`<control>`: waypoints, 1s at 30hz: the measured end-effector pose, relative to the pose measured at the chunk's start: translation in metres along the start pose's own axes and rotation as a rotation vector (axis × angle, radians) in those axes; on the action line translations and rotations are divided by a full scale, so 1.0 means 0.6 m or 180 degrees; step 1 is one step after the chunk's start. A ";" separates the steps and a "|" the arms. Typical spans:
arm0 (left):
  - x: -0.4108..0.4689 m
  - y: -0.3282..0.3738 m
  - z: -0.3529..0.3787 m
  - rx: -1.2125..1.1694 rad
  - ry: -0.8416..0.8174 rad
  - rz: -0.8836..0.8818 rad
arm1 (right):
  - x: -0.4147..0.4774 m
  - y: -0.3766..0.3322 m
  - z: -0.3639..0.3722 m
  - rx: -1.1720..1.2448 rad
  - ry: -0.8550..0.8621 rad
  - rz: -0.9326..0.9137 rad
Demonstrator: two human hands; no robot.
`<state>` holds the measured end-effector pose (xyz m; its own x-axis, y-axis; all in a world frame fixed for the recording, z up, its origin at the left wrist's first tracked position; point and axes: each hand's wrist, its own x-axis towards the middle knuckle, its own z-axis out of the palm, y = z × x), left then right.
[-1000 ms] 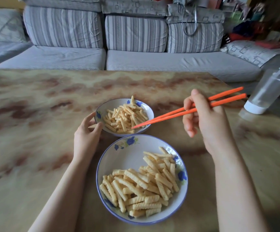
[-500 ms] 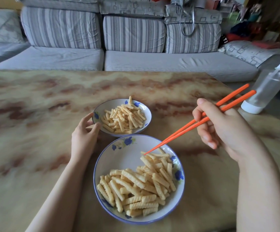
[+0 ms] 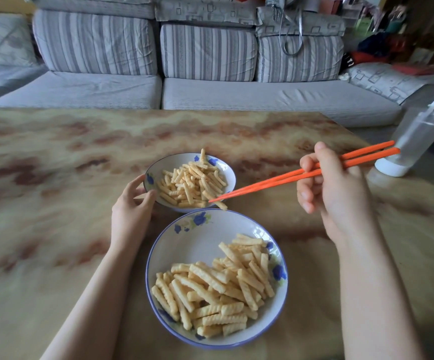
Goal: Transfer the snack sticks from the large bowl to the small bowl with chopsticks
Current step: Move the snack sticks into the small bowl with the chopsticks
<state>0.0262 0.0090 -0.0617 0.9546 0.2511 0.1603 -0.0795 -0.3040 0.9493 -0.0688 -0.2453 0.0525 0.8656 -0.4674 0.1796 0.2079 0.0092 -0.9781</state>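
On a glossy table with a mottled tan and rust marble pattern, two glazed white bowls with blue rims and blue flower prints stand near the near edge, almost touching. The large bowl is nearest and holds ridged, pale yellow snack sticks heaped in its near right half. The small bowl behind it is piled with more. The left hand cups the small bowl's left rim. The right hand grips smooth orange chopsticks, whose tips pinch one stick over the small bowl's near rim. A clear plastic bottle with a white base stands by the right edge. No writing is legible. The table's left side lies open.
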 end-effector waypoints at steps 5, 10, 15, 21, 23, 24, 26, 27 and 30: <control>-0.003 0.003 0.000 -0.0033 0.0008 -0.0011 | 0.001 0.025 0.034 -0.0072 0.0228 -0.0046; -0.004 0.006 0.000 -0.0045 0.0036 -0.0022 | -0.003 0.047 0.062 -0.0130 0.0097 -0.0033; -0.004 0.005 0.000 -0.0032 0.0039 -0.0022 | -0.004 0.048 0.065 -0.0196 -0.0070 -0.0056; -0.002 0.003 0.001 -0.0053 0.0030 -0.0019 | 0.003 0.023 0.029 -0.0190 -0.0036 -0.0173; -0.003 0.002 0.000 -0.0036 0.0018 0.0000 | 0.005 0.014 0.011 -0.0270 -0.0135 -0.0179; -0.003 0.002 0.000 -0.0040 0.0019 0.0004 | 0.005 0.008 0.002 -0.0333 -0.0206 -0.0168; -0.003 0.002 0.000 -0.0044 0.0022 0.0005 | 0.001 -0.003 -0.015 -0.0515 -0.0318 -0.0131; -0.003 0.002 0.000 -0.0040 0.0020 0.0000 | -0.002 -0.008 -0.023 -0.0607 -0.0344 -0.0122; -0.002 0.003 0.001 -0.0046 0.0019 -0.0012 | -0.009 -0.024 -0.038 -0.0741 -0.0348 -0.0169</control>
<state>0.0248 0.0074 -0.0602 0.9532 0.2576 0.1582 -0.0800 -0.2897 0.9538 -0.0868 -0.2633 0.0630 0.9029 -0.3634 0.2294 0.1550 -0.2225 -0.9625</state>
